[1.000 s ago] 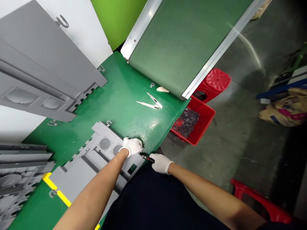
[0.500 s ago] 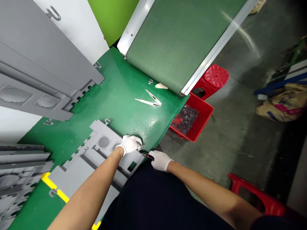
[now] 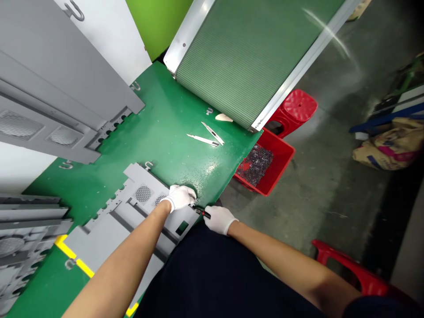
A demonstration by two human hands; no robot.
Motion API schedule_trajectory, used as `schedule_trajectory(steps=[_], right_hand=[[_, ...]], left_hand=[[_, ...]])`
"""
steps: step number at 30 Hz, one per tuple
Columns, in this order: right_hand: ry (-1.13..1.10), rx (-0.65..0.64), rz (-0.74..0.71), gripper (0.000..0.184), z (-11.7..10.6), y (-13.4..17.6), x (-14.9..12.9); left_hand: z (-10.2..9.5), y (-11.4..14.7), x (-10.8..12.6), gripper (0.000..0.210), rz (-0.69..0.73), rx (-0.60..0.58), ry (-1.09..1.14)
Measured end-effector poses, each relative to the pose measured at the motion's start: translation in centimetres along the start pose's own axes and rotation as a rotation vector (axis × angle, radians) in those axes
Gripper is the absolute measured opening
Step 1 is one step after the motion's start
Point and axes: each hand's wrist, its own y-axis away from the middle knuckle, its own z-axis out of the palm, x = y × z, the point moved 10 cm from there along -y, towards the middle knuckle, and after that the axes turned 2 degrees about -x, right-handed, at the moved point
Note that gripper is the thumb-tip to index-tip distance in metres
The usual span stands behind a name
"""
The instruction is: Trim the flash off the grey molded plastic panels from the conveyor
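Gloved in white, my right hand (image 3: 220, 219) is closed around the handles of a pair of black-and-red nippers (image 3: 202, 212). Their jaws point left, at the fingertips of my left hand (image 3: 180, 197). That hand, also in a white glove, has its fingers pinched on a small grey piece whose shape is mostly hidden. Beneath and beside my left hand lies a grey moulded panel (image 3: 115, 238) with round mesh grilles and a notched edge. Dark crumbs (image 3: 202, 176) are scattered on the green table (image 3: 159, 132) just beyond my fingers.
Two craft knives (image 3: 202, 140) lie on the table near a conveyor belt (image 3: 245, 57). Small grey hooks (image 3: 148, 165) are scattered about. More grey panels (image 3: 59, 75) stand at left. A red bin (image 3: 278, 163) of scraps and a red stool (image 3: 300, 106) are at right.
The nippers and my right hand have shifted slightly left, closer to my left hand. My left hand stays nearly in place, and the view has moved a little.
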Motion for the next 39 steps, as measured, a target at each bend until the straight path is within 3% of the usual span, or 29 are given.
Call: schedule_trajectory(steps=[9, 18, 24, 39], right_hand=[[-0.032, -0.127, 0.217, 0.044, 0.6, -0.1, 0.3], [0.073, -0.087, 0.088, 0.066, -1.0, 0.5, -1.1], [0.049, -0.080, 0.075, 0.087, -1.5, 0.3, -1.3], [-0.018, -0.038, 0.130, 0.084, -0.6, -0.4, -0.8]], left_hand=[[0.2, -0.4, -0.3, 0.015, 0.008, 0.004, 0.005], [0.5, -0.8, -1.0, 0.018, 0.032, -0.014, 0.033], [0.4, -0.9, -0.9, 0.018, 0.034, -0.021, 0.025], [0.4, -0.9, -1.1, 0.017, 0.057, -0.006, 0.035]])
